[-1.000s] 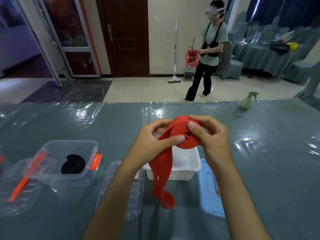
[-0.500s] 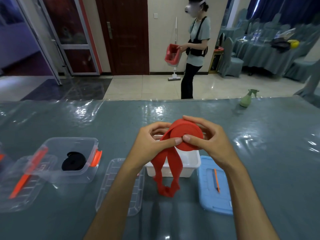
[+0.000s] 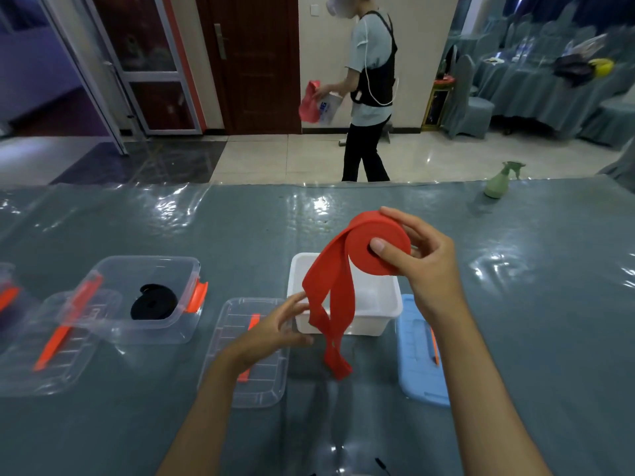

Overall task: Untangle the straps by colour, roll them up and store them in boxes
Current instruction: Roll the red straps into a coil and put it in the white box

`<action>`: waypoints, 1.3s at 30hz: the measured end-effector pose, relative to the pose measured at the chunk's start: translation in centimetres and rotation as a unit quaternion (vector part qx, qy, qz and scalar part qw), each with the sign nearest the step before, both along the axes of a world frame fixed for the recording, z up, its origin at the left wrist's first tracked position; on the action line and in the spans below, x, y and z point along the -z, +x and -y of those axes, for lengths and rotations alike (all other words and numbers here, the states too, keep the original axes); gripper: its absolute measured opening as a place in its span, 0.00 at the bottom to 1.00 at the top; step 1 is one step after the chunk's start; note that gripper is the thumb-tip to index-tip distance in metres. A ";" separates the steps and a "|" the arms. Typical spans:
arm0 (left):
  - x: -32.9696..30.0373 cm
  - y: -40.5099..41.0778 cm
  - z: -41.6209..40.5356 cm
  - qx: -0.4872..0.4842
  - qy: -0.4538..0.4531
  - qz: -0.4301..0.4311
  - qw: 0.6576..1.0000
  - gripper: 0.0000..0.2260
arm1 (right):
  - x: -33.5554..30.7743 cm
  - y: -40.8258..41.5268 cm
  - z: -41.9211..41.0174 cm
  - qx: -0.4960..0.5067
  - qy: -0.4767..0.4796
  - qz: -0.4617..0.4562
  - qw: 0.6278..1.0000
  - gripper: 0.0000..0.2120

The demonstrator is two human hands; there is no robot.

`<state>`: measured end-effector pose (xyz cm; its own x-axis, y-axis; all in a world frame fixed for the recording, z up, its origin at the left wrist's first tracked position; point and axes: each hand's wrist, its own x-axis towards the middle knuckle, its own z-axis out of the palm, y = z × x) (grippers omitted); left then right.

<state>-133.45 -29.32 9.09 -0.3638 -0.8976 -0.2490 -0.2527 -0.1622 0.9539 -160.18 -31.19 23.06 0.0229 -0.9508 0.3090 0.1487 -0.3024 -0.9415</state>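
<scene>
While the right hand (image 3: 426, 266) holds the red strap (image 3: 374, 249) up over the white box (image 3: 385, 304), the rolling step is nearly done. Its thumb and fingers pinch the fat red roll from both sides. A loose tail hangs down in front of the box and its end touches the bench (image 3: 103, 228). The left hand (image 3: 275, 328) is low, just beside the tail, with fingers spread and holding nothing.

Next, I think the left hand needs to catch the tail and feed it round the roll, keeping it flat and tight, until no tail is left. Then the roll can go into the white box and the blue lid (image 3: 419, 365) can go on.

A black strap (image 3: 153, 303) is already rolled up in the clear box (image 3: 144, 297) on the left.

Half a second ago both hands were on the roll. Now the left hand has let go and dropped down, and the roll is a bit higher and further right.
</scene>
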 end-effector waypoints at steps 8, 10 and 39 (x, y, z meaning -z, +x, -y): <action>8.6 -3.2 1.7 -0.017 -0.021 0.112 0.993 0.31 | 0.1 -0.2 -0.1 0.009 0.008 0.004 1.000 0.24; 9.7 -4.3 2.2 -0.046 -0.029 0.144 0.988 0.23 | 0.0 -0.5 -0.2 0.015 0.008 0.004 1.000 0.24; 14.2 -5.6 -1.0 -0.114 0.059 0.050 0.990 0.09 | -0.1 -3.3 -0.8 0.088 0.017 0.017 0.996 0.21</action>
